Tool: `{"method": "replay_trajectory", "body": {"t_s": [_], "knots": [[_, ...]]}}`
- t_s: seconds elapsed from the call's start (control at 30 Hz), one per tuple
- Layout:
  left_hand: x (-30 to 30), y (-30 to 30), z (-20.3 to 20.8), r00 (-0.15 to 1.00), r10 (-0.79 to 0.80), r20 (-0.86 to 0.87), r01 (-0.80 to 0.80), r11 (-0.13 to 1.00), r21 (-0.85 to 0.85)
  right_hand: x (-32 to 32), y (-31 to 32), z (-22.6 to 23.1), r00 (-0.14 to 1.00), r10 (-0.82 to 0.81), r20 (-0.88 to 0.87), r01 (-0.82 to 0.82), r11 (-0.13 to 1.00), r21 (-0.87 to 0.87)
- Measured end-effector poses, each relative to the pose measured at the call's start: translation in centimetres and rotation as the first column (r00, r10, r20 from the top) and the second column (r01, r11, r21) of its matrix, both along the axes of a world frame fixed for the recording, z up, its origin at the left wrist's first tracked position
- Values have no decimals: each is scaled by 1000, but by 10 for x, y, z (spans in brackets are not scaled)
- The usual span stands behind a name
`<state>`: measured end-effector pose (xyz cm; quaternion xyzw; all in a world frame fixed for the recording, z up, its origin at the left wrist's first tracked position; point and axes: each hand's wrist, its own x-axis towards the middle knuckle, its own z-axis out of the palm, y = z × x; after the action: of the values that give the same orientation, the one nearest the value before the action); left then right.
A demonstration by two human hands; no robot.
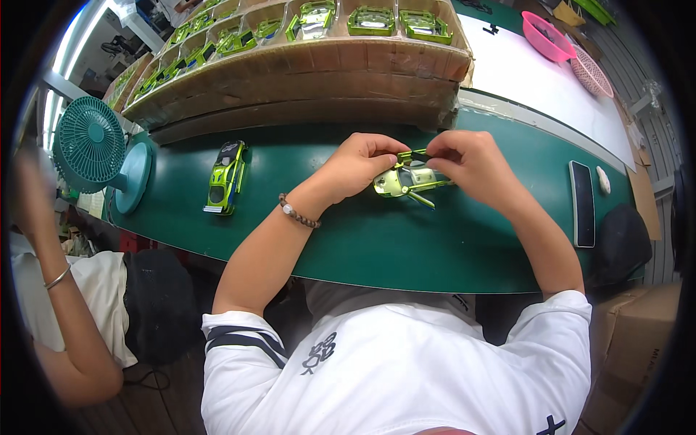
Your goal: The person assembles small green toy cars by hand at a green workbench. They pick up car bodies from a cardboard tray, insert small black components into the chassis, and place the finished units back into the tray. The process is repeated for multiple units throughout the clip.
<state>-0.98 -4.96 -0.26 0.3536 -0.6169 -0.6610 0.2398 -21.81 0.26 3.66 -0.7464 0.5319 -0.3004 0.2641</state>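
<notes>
A light-green toy car body (392, 184) is on the green table in front of me, one door (421, 200) swung out on its near side. My left hand (360, 164) is closed in a pinch at the car's far left edge. My right hand (467, 161) pinches around the far-side door (413, 154), which stands out from the body. Fingers of both hands hide parts of the roof and rear. To the left, apart from my hands, another green toy car (226, 178) with a dark end lies on the tabletop.
A divided cardboard box (304, 72) with several green car bodies stands at the back. On the left are a teal fan (90, 141) and another person's arm (69, 319). A phone (582, 203), a dark rounded object (623, 245) and a pink basket (547, 38) are on the right.
</notes>
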Motion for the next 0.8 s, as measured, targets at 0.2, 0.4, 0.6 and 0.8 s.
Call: {"method": "replay_trajectory", "body": {"t_s": [0.2,0.4,0.6,0.8], "knots": [[-3,0,-1,995,12,94,-5,997,-72,4,-7,-22,993,43,-112,-66,976,-208],[-3,0,-8,996,46,76,-36,991,-130,5,-7,-25,993,8,-120,-33,978,-207],[-2,1,-4,994,41,102,-24,986,-164,6,-6,-25,994,-14,-107,-11,975,-222],[-10,9,13,941,72,332,131,825,-549,8,-8,-30,993,-8,-118,-24,963,-268]]}}
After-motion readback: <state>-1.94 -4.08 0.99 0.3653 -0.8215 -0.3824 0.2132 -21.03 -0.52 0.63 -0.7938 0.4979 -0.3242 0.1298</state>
